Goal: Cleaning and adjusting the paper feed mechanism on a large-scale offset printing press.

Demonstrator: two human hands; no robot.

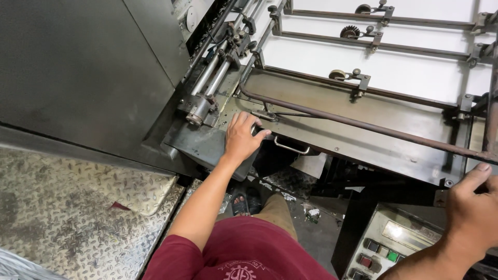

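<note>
Left hand [243, 137]: it lies flat on the edge of the big grey machine, with the fingers spread a little. It grips nothing. The thumb points at a small metal handle [291, 147] just beside it.
Right hand [474, 207]: it rests on the low right corner of the machine, by the rusty rod. The thumb sticks up. The other fingers are hidden, so I cannot tell if they are curled round anything.
Metal plate [358, 122]: a wide, worn, brown-grey plate, where the left hand rests. It slopes across the middle of the view.
Rusty rod [363, 123]: a long thin bar that lies over the plate, from near the left hand to the right hand.
White sheets [415, 70]: a flat white stack fills the top of the machine, under thin bars with little wheels [338, 75].
Button box [386, 243]: a pale box under the right hand, with red, green and dark buttons on it.
Floor [78, 207]: shiny bumpy metal on the left.
Person: red shirt, brown trousers, and a sandal [246, 202] on the dark floor below.
</note>
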